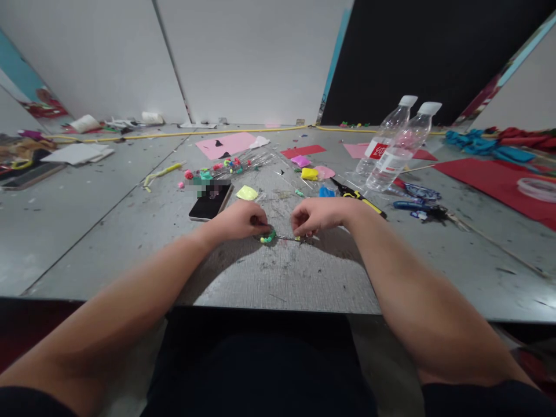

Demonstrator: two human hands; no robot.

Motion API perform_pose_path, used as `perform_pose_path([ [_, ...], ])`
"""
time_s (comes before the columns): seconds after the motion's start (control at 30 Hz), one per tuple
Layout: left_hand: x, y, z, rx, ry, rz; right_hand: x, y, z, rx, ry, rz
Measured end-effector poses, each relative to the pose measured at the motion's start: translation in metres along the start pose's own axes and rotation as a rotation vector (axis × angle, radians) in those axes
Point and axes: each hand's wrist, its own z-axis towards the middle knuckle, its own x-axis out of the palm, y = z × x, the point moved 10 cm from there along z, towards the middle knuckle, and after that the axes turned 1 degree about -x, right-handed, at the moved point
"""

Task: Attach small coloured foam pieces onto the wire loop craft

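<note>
My left hand (247, 220) is closed near the middle of the table, its fingertips on a small curved piece with green and yellow lumps (268, 236). A thin dark strand runs from this piece toward the right. At its other end my right hand (310, 218) is closed, thumb and fingertips pinched close to a tiny yellow bit (297, 238). Exactly what the right fingertips grip is too small to tell. Beyond the hands lie pale yellow clay (247, 193), yellow clay (309, 174) and blue clay (326, 191).
A phone (210, 201) lies left of my left hand. Yellow-black scissors (358, 197) and blue-handled pliers (419, 208) are at the right. Two plastic bottles (390, 165) stand behind them. Red paper (499, 184) lies far right, pink paper (223, 145) at the back.
</note>
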Motion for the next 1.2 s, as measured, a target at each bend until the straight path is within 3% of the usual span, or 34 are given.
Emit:
perform_pose_path([
  [0.7, -0.002, 0.0, -0.002, -0.045, 0.009, -0.025, 0.007, 0.014, 0.0, -0.011, -0.016, -0.147],
  [0.97, -0.003, 0.003, -0.002, -0.058, 0.002, -0.047, -0.004, 0.004, -0.004, -0.022, -0.031, -0.024],
  [1.2, -0.003, 0.005, -0.004, -0.054, 0.006, -0.048, -0.008, -0.009, -0.004, 0.052, -0.023, -0.101],
])
